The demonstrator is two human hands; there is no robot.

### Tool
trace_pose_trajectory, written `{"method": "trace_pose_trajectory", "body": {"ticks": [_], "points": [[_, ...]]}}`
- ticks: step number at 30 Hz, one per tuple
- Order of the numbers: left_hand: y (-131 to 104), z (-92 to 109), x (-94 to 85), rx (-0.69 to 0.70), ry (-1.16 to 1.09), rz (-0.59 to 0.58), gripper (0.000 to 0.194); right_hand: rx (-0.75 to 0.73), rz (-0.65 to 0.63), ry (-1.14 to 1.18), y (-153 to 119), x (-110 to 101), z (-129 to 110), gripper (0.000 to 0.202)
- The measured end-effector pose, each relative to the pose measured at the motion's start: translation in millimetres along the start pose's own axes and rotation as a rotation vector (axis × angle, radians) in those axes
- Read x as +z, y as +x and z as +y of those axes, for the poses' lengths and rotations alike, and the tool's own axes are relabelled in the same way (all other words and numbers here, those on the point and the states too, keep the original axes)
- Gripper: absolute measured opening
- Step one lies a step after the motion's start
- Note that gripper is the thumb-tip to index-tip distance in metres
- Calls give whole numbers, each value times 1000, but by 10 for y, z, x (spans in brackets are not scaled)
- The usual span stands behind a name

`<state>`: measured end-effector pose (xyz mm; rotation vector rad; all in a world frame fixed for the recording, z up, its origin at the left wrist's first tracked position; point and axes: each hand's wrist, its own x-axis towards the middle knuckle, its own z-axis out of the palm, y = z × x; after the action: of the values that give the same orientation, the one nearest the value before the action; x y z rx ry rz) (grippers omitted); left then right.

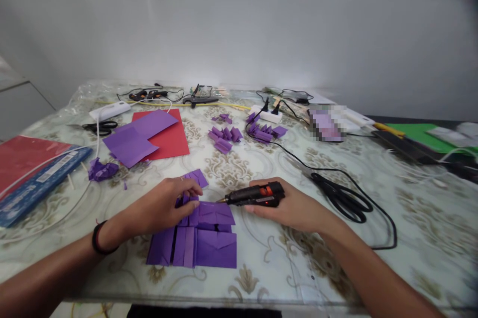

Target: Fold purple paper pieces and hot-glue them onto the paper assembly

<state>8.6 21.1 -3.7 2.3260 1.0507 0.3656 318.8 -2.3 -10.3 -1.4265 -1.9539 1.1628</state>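
My right hand (276,203) is wrapped around a black hot glue gun (256,193) with orange parts and a small red light. Its metal nozzle points left, at the upper edge of a folded purple paper piece (214,212). Bent fingers of my left hand (170,203) grip this piece near its left part; the fingertips partly cover it. Just below lies another folded purple paper piece (216,248) with flaps and a raised strip, flat on the table. A small purple piece (196,177) sits beyond my left fingers.
Several folded purple strips (225,136) lie farther back, near a white power strip (266,114). Purple sheets (130,144) overlap a red sheet (181,134). Scissors (100,126) and crumpled purple paper (101,170) are at left. A coiled black cord (341,198) lies right.
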Motion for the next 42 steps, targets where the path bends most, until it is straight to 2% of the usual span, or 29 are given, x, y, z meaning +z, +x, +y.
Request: {"method": "trace_pose_trajectory", "body": {"ticks": [10,19,31,37,42], "points": [[1,-42,42,42,-79,27,18,-16,-29,15,61,172,-6,26],[0,-22,42,43,-98,30,17,-7,-44,28,77,218,-18,24],[9,-35,49,35,-84,27,17,39,-82,-65,-2,-31,-11,24],[44,-64,30,16,-112,59,17,0,-147,-77,-35,-91,40,37],[63,-44,-94,34,-135,112,18,-63,-142,-67,-73,-172,-42,47]]}}
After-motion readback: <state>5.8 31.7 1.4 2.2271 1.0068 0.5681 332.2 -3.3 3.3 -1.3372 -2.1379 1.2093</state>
